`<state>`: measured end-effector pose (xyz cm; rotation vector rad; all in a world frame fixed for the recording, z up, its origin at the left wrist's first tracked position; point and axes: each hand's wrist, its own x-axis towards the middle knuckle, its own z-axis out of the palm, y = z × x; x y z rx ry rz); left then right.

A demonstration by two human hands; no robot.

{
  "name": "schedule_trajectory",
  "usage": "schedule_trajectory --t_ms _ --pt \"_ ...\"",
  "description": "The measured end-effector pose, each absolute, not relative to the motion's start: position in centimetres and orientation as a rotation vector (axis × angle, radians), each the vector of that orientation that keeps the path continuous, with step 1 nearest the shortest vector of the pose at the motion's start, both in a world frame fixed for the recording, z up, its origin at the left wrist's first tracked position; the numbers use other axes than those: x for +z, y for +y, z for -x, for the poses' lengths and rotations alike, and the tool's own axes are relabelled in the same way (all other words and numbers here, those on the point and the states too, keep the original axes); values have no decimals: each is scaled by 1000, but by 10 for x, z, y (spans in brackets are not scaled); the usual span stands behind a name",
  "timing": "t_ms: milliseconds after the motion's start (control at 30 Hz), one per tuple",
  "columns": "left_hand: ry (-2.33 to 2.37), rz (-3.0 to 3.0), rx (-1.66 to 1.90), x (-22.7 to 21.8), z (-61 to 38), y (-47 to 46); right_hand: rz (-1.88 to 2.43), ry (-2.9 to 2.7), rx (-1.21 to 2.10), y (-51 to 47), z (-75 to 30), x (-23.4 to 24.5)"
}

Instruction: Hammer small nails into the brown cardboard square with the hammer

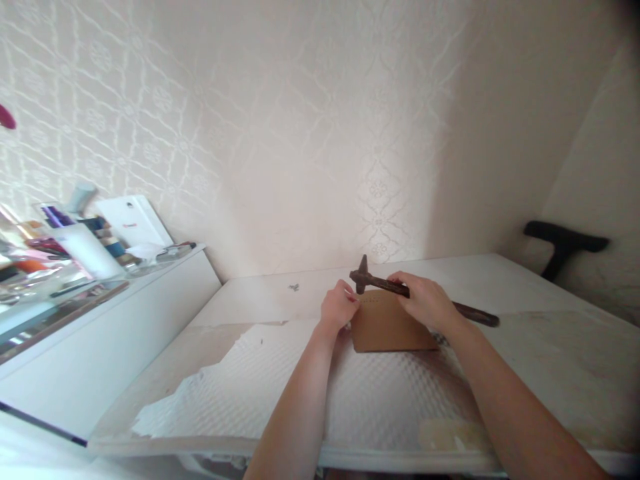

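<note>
My right hand (425, 301) is wrapped round the handle of a hammer (385, 285). The hammer's dark head is to the left, over the far edge of a flat brown board (393, 330), and the handle's end sticks out to the right past my wrist. Small dark dots run in rows near the board's far edge. At the board's far left corner, my left hand (340, 308) has its fingertips pinched together close under the hammer head. What they hold is too small to make out. A little heap of small dark metal pieces (294, 287) lies farther left.
Beneath the board a white quilted sheet (220, 387) with a ragged edge covers part of the worn white table (450, 277). One small piece (261, 341) lies on the sheet. A white cabinet (125, 353) crowded with items stands left; a black T-shaped object (565, 243) is at right.
</note>
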<state>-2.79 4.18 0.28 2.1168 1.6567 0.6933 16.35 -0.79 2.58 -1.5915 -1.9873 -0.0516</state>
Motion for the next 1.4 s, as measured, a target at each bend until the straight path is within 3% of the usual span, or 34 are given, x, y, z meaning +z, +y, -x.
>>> schedule_trajectory --t_ms 1400 --pt "1680 -2072 670 11 28 36 1591 -2004 25 -10 -159 25"
